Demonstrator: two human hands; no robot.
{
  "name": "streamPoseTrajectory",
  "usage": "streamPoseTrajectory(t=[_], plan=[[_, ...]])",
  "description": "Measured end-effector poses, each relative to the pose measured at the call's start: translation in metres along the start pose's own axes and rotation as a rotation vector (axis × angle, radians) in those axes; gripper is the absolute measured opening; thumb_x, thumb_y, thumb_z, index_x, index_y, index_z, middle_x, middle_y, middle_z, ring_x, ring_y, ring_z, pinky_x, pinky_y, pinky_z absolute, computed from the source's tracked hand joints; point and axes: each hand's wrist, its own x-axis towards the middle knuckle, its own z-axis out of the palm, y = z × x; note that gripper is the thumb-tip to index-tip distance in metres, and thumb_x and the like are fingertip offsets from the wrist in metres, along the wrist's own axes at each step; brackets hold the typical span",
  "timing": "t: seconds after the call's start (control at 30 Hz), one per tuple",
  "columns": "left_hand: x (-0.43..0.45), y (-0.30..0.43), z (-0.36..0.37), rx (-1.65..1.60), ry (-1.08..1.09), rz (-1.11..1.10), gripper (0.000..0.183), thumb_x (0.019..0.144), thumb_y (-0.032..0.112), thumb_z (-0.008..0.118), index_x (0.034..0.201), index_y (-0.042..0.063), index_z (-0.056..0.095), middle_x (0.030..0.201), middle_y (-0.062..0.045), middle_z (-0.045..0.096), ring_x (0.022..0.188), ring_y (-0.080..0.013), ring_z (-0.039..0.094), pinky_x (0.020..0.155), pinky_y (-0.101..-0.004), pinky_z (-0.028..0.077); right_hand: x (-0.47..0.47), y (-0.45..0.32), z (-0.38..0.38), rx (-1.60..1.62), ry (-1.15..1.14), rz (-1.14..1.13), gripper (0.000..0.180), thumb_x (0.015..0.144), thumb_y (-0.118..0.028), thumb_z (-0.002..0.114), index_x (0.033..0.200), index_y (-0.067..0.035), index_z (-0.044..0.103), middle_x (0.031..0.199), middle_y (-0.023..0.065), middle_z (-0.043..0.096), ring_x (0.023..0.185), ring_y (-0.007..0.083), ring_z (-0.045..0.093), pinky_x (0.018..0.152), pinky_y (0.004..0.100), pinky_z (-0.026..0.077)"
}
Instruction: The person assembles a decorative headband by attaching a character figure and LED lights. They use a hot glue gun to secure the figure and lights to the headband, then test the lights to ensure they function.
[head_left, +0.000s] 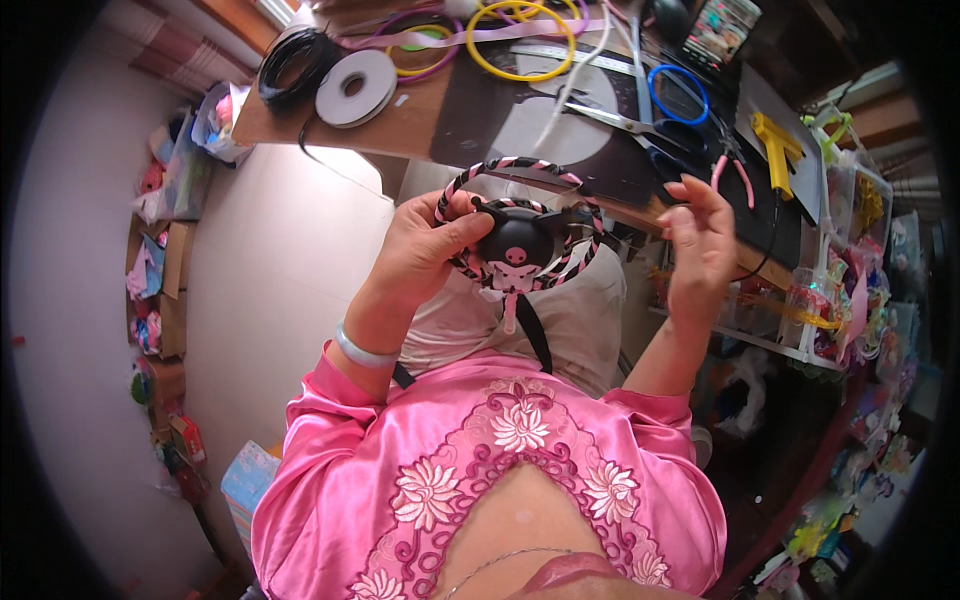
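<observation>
My left hand (435, 244) grips a hoop ornament (519, 166) above my lap, thumb across its near left side. Black and pink ribbon spirals around the ornament's rings. At its centre sits a black character head (517, 238) with a pink skull mark and a white face; a small pink piece hangs below. To the right, my right hand (701, 236) is raised apart from the ornament, fingers bent and slightly blurred. Whether a fine thread lies between its fingertips is too small to tell. Scissors (637, 127) rest on the table beyond that hand.
On the wooden table (420, 112) lie a white ribbon spool (356, 88), a black cord coil (296, 71), yellow hoops (469, 45), a blue hoop (705, 105), pink-handled pliers (721, 169) and a yellow glue gun (776, 154). Packed shelves (825, 300) stand right; boxes (176, 259) line the left wall.
</observation>
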Motion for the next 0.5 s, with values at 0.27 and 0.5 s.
streamPoseTrajectory(t=[0.27,0.5], plan=[[0.051,-0.01,0.08,-0.006,-0.133,0.055,0.007,0.081,0.007,0.065,0.08,0.004,0.059,0.066,-0.003,0.058,0.051,-0.0091,0.055,0.046,-0.0211,0.047,0.003,0.01,-0.029,0.312,-0.396,0.183,0.041,0.083,-0.026,0.066,0.113,-0.002,0.053,0.095,0.0006,0.057,0.084,0.0073,0.052,0.074,0.0214,0.043],[0.086,-0.026,0.138,0.118,-0.179,0.224,0.01,0.077,0.006,0.07,0.082,0.005,0.061,0.072,0.001,0.059,0.063,-0.0057,0.056,0.056,-0.0192,0.046,0.038,0.004,-0.061,0.467,-0.14,0.19,0.038,0.076,-0.01,0.072,0.109,-0.001,0.056,0.093,0.003,0.059,0.082,0.0091,0.057,0.072,0.0237,0.05]])
